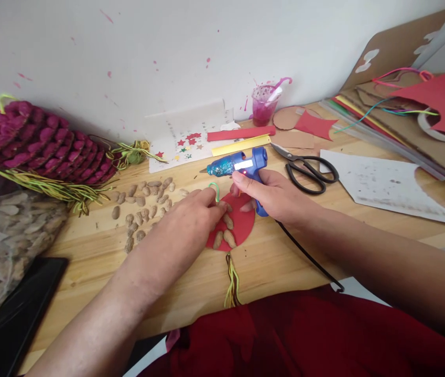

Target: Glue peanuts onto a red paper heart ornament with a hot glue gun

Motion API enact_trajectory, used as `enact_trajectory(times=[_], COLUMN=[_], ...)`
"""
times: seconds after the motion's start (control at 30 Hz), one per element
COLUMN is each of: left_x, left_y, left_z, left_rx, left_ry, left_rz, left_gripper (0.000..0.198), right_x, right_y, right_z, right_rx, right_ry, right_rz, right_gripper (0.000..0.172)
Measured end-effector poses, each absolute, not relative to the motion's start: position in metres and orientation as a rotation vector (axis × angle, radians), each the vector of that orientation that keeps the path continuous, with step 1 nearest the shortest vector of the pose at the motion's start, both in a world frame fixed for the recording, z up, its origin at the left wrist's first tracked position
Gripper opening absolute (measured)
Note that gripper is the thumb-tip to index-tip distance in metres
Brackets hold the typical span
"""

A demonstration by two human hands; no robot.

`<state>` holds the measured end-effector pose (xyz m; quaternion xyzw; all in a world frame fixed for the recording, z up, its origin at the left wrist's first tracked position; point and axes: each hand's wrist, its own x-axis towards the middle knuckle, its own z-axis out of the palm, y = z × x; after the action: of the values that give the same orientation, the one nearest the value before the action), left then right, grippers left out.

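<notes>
My right hand (275,195) is wrapped round the handle of a blue hot glue gun (250,163), whose nozzle points left. A red disc (246,226) lies flat on the table below it, with several peanuts (229,239) on it. The fingers of my left hand (196,212) are pinched on a peanut at the upper part of the disc, partly hidden by the fingertips. A green loop of cord (215,189) stands at the disc's far edge. A yellow-green and brown tassel (232,283) hangs from its near edge.
Loose peanuts (140,217) lie left of the disc, near a plastic bag of peanuts (18,230) and a black flat object (18,319). Scissors (312,173), paper strips (241,145) and a cup of pink paint (263,107) sit behind. A magenta layered craft (41,141) is far left.
</notes>
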<state>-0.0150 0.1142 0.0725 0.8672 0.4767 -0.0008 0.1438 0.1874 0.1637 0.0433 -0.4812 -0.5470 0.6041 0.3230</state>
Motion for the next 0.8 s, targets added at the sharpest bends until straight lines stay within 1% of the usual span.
enact_trajectory(times=[0.17, 0.37, 0.6, 0.73, 0.8], left_x=[-0.010, -0.012, -0.028, -0.038, -0.040], left_y=[0.112, 0.113, 0.128, 0.136, 0.136], left_z=[0.076, 0.064, 0.061, 0.070, 0.073], left_rx=[2.541, 2.608, 2.631, 2.692, 2.702], left_ry=[1.419, 1.420, 1.324, 1.425, 1.413], left_rz=[-0.067, -0.006, 0.259, 0.615, 0.680], left_gripper=[0.037, 0.035, 0.031, 0.019, 0.023], right_x=[0.187, 0.187, 0.187, 0.187, 0.187], right_y=[0.164, 0.165, 0.167, 0.169, 0.169], right_z=[0.040, 0.040, 0.036, 0.036, 0.037], right_rx=[-1.272, -1.264, -1.225, -1.190, -1.187], right_ry=[-1.422, -1.420, -1.362, -1.350, -1.332], right_rz=[1.571, 1.566, 1.592, 1.609, 1.624], right_gripper=[0.046, 0.047, 0.045, 0.044, 0.043])
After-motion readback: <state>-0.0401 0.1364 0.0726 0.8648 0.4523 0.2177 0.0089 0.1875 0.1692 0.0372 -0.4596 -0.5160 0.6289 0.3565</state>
